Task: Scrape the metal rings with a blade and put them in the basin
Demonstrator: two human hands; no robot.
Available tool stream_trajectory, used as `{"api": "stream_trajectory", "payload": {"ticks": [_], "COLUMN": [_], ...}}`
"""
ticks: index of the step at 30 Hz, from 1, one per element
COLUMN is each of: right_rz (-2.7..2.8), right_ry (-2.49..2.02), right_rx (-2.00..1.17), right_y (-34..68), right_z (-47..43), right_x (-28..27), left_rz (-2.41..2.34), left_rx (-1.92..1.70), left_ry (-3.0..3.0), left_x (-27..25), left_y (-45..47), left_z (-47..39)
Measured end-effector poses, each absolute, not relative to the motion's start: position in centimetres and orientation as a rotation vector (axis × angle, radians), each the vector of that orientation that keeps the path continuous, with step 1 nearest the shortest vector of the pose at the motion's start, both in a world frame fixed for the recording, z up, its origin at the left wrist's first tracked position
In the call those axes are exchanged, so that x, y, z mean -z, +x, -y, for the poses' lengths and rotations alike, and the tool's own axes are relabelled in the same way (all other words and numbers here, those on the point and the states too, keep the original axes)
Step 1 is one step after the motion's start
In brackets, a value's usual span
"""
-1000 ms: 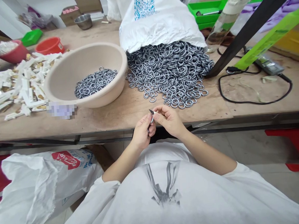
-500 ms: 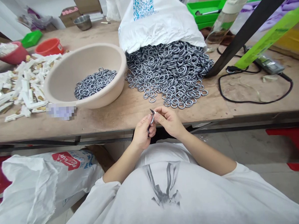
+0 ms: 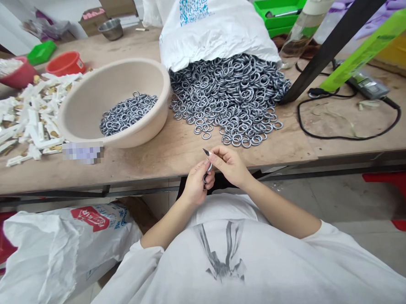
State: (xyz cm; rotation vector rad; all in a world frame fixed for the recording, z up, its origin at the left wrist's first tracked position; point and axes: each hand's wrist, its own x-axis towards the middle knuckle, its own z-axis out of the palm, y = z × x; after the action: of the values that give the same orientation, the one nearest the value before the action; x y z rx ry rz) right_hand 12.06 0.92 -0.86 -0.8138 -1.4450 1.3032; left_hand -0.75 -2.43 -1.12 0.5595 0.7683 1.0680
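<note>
A grey ring (image 3: 209, 168) is pinched in the left hand (image 3: 198, 182) and a small dark-tipped blade (image 3: 206, 152) is gripped in the right hand (image 3: 230, 165), held close together at the near edge of the table (image 3: 148, 162), seemingly so that the ring is steadied within the blade's reach. Loose rings (image 3: 234, 99) are heaped ahead and a beige basin (image 3: 83, 102) is set to their left, presumably for short reaches. Compared with half a second ago, ring and left hand have been lowered slightly from the blade's tip.
</note>
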Motion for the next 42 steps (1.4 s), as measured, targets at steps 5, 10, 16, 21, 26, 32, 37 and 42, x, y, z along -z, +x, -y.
{"api": "stream_trajectory", "payload": {"ticks": [5,10,16,21,26,32,37,42], "right_rz": [1.449,1.452,1.424,1.381,1.364,1.386,1.413,1.439], "right_ry": [-0.831,-0.833,-0.801,-0.774,-0.766,-0.783,-0.795,-0.896], "right_rx": [-1.311,-1.327,-1.33,-1.371,-1.399,-1.394,-1.342,-1.396], "right_y": [12.16,12.22,12.23,12.25,12.26,12.19,12.14,12.02], "right_z": [-0.92,-0.99,-0.92,-0.82,-0.81,-0.9,-0.74,-0.49], "right_x": [0.97,1.15,1.27,1.16,1.04,1.26,1.03,0.42], "left_rz": [-0.795,-0.809,-0.813,-0.811,-0.784,-0.798,-0.792,-0.786], "left_rx": [-1.069,-1.065,-1.059,-1.056,-1.036,-1.05,-1.044,-1.051], "left_ry": [0.545,0.537,0.528,0.551,0.583,0.56,0.599,0.637], "left_x": [0.95,0.78,0.79,0.65,0.71,0.58,0.92,1.01], "left_y": [-0.59,-0.59,-0.45,-0.24,-0.18,-0.26,-0.26,-0.1], "left_z": [2.52,2.51,2.53,2.51,2.59,2.59,2.56,2.62]}}
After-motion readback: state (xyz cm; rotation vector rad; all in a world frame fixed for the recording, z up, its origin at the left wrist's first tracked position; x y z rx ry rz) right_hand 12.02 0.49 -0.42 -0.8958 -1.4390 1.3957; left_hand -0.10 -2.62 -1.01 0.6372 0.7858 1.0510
